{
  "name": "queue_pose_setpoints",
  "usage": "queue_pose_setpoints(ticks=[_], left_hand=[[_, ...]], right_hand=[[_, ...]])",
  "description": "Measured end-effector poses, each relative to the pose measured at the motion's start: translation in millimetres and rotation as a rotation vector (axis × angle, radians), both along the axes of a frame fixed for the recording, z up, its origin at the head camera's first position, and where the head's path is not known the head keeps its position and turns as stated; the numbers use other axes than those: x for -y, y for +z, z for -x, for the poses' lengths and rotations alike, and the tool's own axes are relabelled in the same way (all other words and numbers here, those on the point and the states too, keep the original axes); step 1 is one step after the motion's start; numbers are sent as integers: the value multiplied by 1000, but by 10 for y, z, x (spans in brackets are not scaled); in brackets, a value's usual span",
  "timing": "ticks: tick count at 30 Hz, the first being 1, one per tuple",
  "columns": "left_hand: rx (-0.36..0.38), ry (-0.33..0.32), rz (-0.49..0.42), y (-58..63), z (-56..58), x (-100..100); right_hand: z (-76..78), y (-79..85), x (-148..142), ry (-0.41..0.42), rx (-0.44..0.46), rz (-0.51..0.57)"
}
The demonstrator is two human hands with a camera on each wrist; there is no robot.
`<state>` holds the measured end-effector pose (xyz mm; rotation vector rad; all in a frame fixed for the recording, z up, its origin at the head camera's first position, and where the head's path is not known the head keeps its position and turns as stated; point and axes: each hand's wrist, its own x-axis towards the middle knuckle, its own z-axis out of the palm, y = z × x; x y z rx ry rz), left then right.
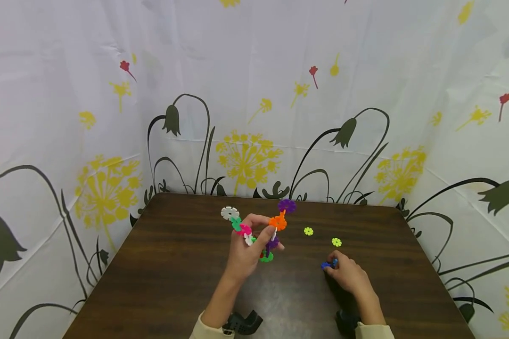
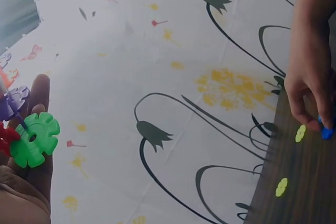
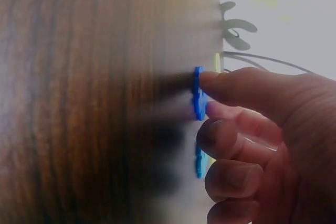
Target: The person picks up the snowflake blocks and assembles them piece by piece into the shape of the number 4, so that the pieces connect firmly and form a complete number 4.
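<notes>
In the head view my left hand (image 1: pixel 247 252) holds up a chain of joined flower-shaped plastic discs, gripping it between thumb and fingers. The chain runs from a white disc (image 1: pixel 229 213) past pink, green and orange discs (image 1: pixel 278 222) to a purple disc (image 1: pixel 287 205) at the top. A green disc (image 2: pixel 34 140) hangs by the palm in the left wrist view. Low over the table, my right hand (image 1: pixel 351 274) pinches a dark blue disc (image 3: pixel 199 94) by its edges between thumb and index finger. A lighter blue disc (image 3: pixel 201 160) lies beside it, under the other curled fingers.
Two yellow-green discs, a farther one (image 1: pixel 308 231) and a nearer one (image 1: pixel 336 242), lie on the dark wooden table (image 1: pixel 161 263) beyond my right hand. A white flower-printed curtain (image 1: pixel 254 94) hangs along the back and sides. Black straps (image 1: pixel 243 323) sit at my wrists.
</notes>
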<state>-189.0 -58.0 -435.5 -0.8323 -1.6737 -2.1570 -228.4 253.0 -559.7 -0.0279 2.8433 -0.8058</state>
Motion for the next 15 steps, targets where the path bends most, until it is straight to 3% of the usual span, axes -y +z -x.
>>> queue_pose_setpoints(ticks=[7,12,15], left_hand=[[-5,26,-16,7,10,-6],[37,25,-28,19,14,-9],[31,19,-40,12,24,-9]], right_hand=[[14,-30,-4,-8,20,70],[39,-71,-7,-2,25,231],[69,-68,3,42,21,331]])
